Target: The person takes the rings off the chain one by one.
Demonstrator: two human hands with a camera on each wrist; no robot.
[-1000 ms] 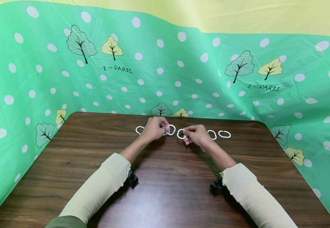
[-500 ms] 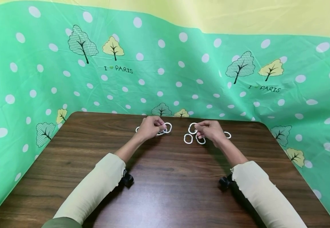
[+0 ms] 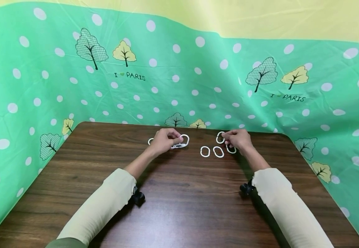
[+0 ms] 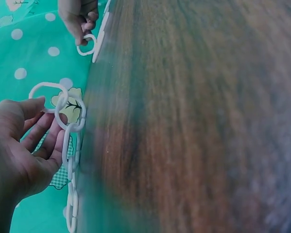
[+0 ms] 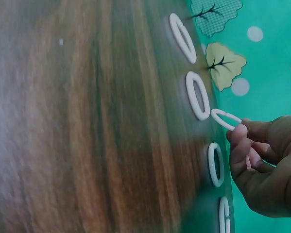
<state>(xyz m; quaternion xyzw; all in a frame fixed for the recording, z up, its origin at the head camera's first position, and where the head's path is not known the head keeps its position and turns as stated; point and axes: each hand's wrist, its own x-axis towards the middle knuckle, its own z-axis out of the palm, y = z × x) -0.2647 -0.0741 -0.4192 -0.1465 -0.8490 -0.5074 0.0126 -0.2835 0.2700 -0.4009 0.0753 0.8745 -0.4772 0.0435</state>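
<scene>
Thumb and fingers of my left hand (image 3: pixel 163 140) pinch a white oval link (image 4: pixel 49 84) at the end of a white chain (image 4: pixel 71 213). The chain hangs down past the fingers in the left wrist view; in the head view the hand hides most of it. My right hand (image 3: pixel 238 139) pinches a single white link (image 5: pixel 222 124) with a small gap in its side, held up above the tabletop. Separate white links lie in a row below and beside this hand: one link (image 3: pixel 205 151) leftmost, another link (image 3: pixel 218 152) beside it, and a third link (image 3: pixel 231 148) partly behind the fingers.
The dark wooden table (image 3: pixel 173 193) ends at its far edge just behind the hands. A green dotted cloth (image 3: pixel 154 79) with printed trees hangs around it. In the right wrist view, one more loose link (image 5: pixel 225 216) lies at the lower edge.
My right hand has moved right, away from the left hand, with a link pinched throughout. Two loose links now show where it was. My left hand has shifted slightly left.
</scene>
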